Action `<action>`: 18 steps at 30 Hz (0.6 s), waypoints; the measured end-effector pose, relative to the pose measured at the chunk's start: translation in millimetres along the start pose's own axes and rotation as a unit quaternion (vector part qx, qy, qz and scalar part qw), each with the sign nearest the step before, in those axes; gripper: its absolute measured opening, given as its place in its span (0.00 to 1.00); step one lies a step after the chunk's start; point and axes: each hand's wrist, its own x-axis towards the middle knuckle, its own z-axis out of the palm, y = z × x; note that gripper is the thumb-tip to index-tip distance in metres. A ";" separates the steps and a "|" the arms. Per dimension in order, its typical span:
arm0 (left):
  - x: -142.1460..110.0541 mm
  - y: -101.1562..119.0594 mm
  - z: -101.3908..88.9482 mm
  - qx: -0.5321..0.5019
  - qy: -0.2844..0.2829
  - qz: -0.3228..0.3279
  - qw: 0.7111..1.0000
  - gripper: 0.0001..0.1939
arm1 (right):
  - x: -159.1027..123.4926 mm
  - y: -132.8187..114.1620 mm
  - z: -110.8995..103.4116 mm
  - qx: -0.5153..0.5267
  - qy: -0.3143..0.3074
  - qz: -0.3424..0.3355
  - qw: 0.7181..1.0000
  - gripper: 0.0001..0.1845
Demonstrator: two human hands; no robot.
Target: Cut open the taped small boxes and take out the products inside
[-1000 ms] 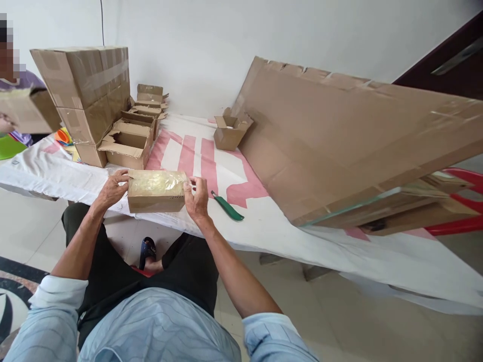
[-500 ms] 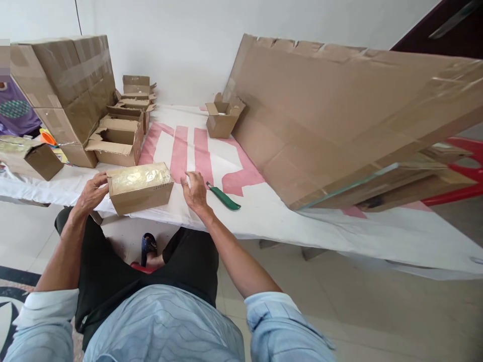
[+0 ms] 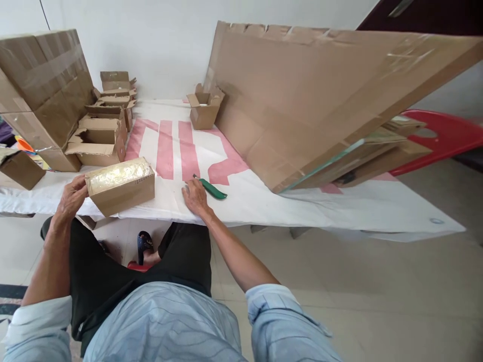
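A taped cardboard box [image 3: 123, 193] sits at the front edge of the cloth-covered table, its top shiny with clear tape. My left hand [image 3: 71, 196] grips its left end, the fingers curled against the edge. To the right of the box, my right hand [image 3: 196, 197] lies low over the cloth, fingers stretched forward and holding nothing. Right beside those fingers is a green-handled knife [image 3: 214, 189]; whether they touch it I cannot tell.
Small opened cardboard boxes [image 3: 94, 143] line up beside a stack of taped cartons [image 3: 53, 85] on the left. Another small open box [image 3: 204, 113] stands at the back. A large cardboard sheet [image 3: 302, 100] leans across the right side, near a red chair [image 3: 449, 133].
My right hand has lowered toward the cloth and come closer to the green knife. My left hand stays at the box's left end. The whole view has shifted to the right.
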 end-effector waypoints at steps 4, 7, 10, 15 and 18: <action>-0.4 5.9 -3.1 -0.009 0.002 -0.013 1.000 0.37 | 3.9 -4.1 -1.3 0.000 0.005 0.007 1.000 0.18; 2.1 9.6 -8.5 -0.020 0.003 -0.017 1.000 0.38 | 4.2 -5.1 -5.1 -0.002 0.022 0.007 1.000 0.16; 5.7 10.4 -13.5 -0.018 0.001 -0.005 1.000 0.36 | 3.1 2.0 -15.3 -0.018 0.058 0.022 0.998 0.17; 2.4 5.2 -14.2 0.023 -0.002 0.057 0.998 0.32 | -6.7 31.2 -38.7 -0.074 0.045 0.124 0.989 0.16; -5.7 1.5 -11.2 0.033 0.006 0.075 0.997 0.31 | -15.0 45.6 -49.1 -0.079 0.008 0.149 0.986 0.13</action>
